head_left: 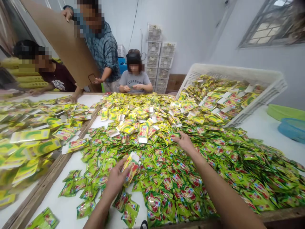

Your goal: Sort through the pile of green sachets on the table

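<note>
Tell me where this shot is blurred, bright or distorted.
In the head view, left-edge boxes look smeared; in the head view, packets at lower middle look clearer, with small glints; in the head view, the window has a pale, bright upper pane and looks slanted, probably partly lens distortion.

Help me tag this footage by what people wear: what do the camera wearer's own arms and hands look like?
The left hand and right hand are ungloved. The left forearm and right forearm taper towards the wrists, with no sleeve, watch, bracelet or cable visible. Some fingers are hidden, so rings can't be ruled out.
</note>
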A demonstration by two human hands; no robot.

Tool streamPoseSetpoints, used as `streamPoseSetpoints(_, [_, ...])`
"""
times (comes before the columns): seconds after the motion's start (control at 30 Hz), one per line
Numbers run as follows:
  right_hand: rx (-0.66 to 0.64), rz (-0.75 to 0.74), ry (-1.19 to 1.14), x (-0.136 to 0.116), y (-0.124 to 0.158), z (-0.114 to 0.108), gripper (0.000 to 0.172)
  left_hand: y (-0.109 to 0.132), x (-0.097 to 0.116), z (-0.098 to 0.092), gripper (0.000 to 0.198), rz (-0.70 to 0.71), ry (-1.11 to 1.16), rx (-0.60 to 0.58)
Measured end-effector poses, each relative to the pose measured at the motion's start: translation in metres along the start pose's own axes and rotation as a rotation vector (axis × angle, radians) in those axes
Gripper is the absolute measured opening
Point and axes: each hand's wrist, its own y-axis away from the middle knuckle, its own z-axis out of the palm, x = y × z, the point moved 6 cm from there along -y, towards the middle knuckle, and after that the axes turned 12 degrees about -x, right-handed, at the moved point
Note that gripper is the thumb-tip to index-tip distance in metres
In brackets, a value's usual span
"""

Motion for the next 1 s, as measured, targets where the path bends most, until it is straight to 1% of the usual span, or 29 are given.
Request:
streamPoseSetpoints(0.03, [-0.017,-0.047,-0.082,-0.005,0.010,0.006,0.044,0.000,0.001,0.005,0.049,-0.007,0.134,-0.041])
streamPoseSetpoints(0.1, [-0.075,-0.147,-0.317,-0.019,0.031,0.023,0.044,0.000,0.003,0.020,0.051,-0.042,0.356,-0.151])
streamPoseSetpoints(0.17, [-0.145,-0.199,-0.520,-0.033,0.050,0.044,0.043,0.003,0.006,0.033,0.053,-0.064,0.507,-0.250])
streamPoseSetpoints(0.2, [-0.182,-0.201,-0.558,-0.039,0.059,0.055,0.042,0.005,0.008,0.038,0.053,-0.064,0.553,-0.278])
streamPoseSetpoints(0.27, [-0.258,-0.208,-0.528,-0.051,0.073,0.072,0.036,0.008,0.010,0.040,0.051,-0.041,0.601,-0.294])
streamPoseSetpoints(0.37, [-0.333,-0.261,-0.373,-0.066,0.087,0.085,0.025,0.013,0.011,0.038,0.045,-0.015,0.627,-0.311])
streamPoseSetpoints(0.5, [-0.416,-0.304,-0.256,-0.074,0.093,0.093,0.021,0.017,0.010,0.037,0.044,-0.044,0.542,-0.343])
streamPoseSetpoints(0.53, [-0.422,-0.311,-0.219,-0.075,0.094,0.094,0.020,0.017,0.010,0.037,0.044,-0.049,0.515,-0.338])
streamPoseSetpoints(0.63, [-0.384,-0.335,-0.050,-0.077,0.093,0.092,0.024,0.015,0.010,0.040,0.045,-0.060,0.498,-0.327])
streamPoseSetpoints(0.67, [-0.401,-0.356,0.004,-0.079,0.093,0.092,0.025,0.015,0.010,0.042,0.045,-0.062,0.504,-0.337])
streamPoseSetpoints(0.77, [-0.557,-0.417,0.100,-0.086,0.094,0.098,0.016,0.013,0.010,0.045,0.046,-0.060,0.499,-0.374])
streamPoseSetpoints(0.8, [-0.589,-0.419,0.109,-0.087,0.093,0.099,0.012,0.012,0.009,0.045,0.045,-0.060,0.490,-0.374])
streamPoseSetpoints(0.87, [-0.565,-0.393,0.081,-0.088,0.089,0.100,0.014,0.011,0.009,0.044,0.044,-0.062,0.468,-0.354])
streamPoseSetpoints(0.97, [-0.441,-0.363,-0.034,-0.089,0.082,0.098,0.024,0.010,0.009,0.044,0.042,-0.067,0.442,-0.354])
streamPoseSetpoints(1.0, [-0.418,-0.361,-0.055,-0.089,0.082,0.099,0.026,0.010,0.009,0.044,0.042,-0.069,0.449,-0.366])
